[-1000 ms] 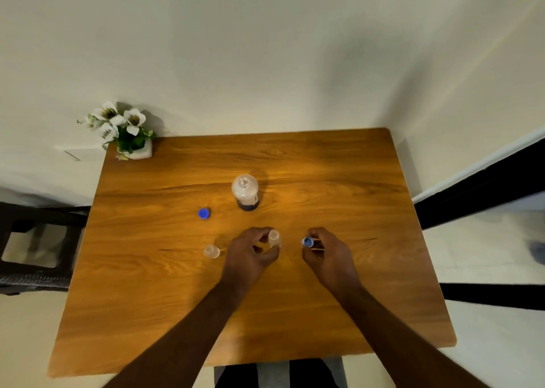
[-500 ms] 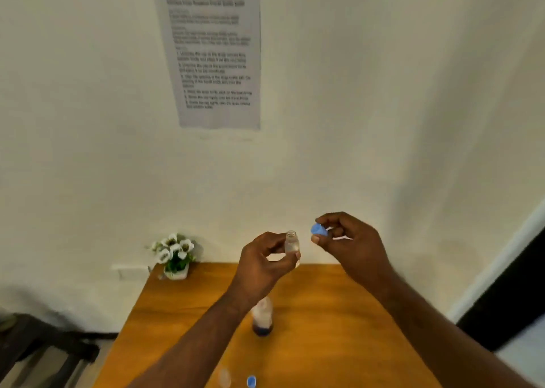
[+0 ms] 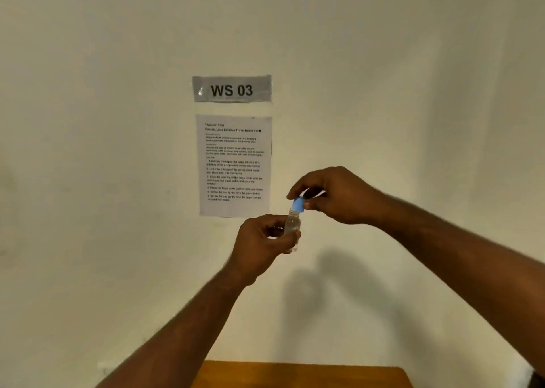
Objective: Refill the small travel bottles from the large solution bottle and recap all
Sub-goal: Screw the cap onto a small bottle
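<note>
My left hand (image 3: 262, 243) holds a small clear travel bottle (image 3: 292, 223) upright in front of the wall, gripped around its lower body. My right hand (image 3: 333, 196) pinches a blue cap (image 3: 298, 204) that sits tilted on the bottle's open neck. Both hands are raised well above the table. The large solution bottle, the other small bottle and the other blue cap are out of view below the frame.
Only the far edge of the wooden table (image 3: 300, 373) shows at the bottom. On the wall behind the hands hang a "WS 03" label (image 3: 232, 89) and a printed instruction sheet (image 3: 234, 163).
Both hands lifted the small bottle and the blue cap off the table and upward. The cap has come from beside the bottle onto its neck. My view has tilted up to the wall.
</note>
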Demonstrator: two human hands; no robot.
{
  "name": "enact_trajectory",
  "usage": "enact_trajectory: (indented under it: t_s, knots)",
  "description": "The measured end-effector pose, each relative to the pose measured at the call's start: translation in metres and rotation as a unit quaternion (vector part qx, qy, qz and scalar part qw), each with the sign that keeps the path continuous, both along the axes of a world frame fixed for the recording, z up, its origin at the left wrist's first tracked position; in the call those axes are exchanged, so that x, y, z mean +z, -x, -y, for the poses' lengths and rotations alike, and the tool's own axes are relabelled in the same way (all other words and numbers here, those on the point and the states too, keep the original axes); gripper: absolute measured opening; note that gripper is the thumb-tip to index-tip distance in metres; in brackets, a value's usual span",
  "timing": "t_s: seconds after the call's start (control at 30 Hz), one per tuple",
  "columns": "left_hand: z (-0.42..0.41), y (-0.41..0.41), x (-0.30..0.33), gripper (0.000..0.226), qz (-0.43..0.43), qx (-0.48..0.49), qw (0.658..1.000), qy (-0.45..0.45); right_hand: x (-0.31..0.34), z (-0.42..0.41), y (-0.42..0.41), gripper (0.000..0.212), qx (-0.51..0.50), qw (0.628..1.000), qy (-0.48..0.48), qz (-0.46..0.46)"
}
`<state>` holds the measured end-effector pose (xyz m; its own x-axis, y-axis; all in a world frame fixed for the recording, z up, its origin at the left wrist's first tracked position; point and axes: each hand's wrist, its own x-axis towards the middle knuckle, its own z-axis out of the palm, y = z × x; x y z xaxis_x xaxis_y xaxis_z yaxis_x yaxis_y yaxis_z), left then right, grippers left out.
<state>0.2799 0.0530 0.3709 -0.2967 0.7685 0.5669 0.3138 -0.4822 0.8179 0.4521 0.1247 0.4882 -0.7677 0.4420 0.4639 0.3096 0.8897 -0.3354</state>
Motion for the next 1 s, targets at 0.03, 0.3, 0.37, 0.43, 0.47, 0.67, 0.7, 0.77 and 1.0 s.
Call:
enact_trajectory:
  t_s: [0.03, 0.3, 0.37, 0.43, 0.47, 0.67, 0.7, 0.77, 1.0]
  knots:
    - [0.0, 0.0, 0.004, 0.013, -0.004, -0.002, 1.0, -0.002, 0.006, 0.001, 0.002, 0.027, -0.003, 1.0, -0.01, 0.011]
    - [0.001, -0.002, 0.017, 0.01, 0.035, -0.029, 0.999, 0.002, 0.029, 0.008, 0.02, 0.023, -0.011, 0.991, -0.075, 0.108]
    - [0.002, -0.003, 0.015, 0.009, 0.038, -0.03, 0.999, 0.004, 0.028, 0.007, 0.023, 0.017, -0.031, 0.991, -0.058, 0.113]
    - [0.003, -0.003, 0.014, 0.008, 0.04, -0.025, 0.999, 0.004, 0.026, 0.005, 0.027, 0.034, -0.072, 0.988, -0.066, 0.116]
    - [0.004, -0.003, 0.013, 0.007, 0.039, -0.025, 0.999, 0.003, 0.027, 0.004, 0.029, 0.04, -0.087, 0.987, -0.075, 0.115]
    - [0.008, -0.003, 0.013, 0.016, 0.055, -0.048, 0.997, 0.001, 0.048, 0.004, 0.021, 0.022, 0.034, 0.991, -0.01, 0.13]
    - [0.009, -0.003, 0.013, 0.016, 0.055, -0.047, 0.997, 0.001, 0.048, 0.006, 0.02, 0.026, 0.039, 0.986, -0.028, 0.161]
    - [0.01, -0.002, 0.013, 0.014, 0.05, -0.041, 0.998, 0.002, 0.041, 0.008, 0.024, 0.022, 0.02, 0.979, -0.053, 0.194]
    - [0.016, -0.001, 0.009, 0.008, 0.043, -0.028, 0.999, 0.002, 0.039, 0.013, 0.028, 0.029, -0.043, 0.985, -0.09, 0.138]
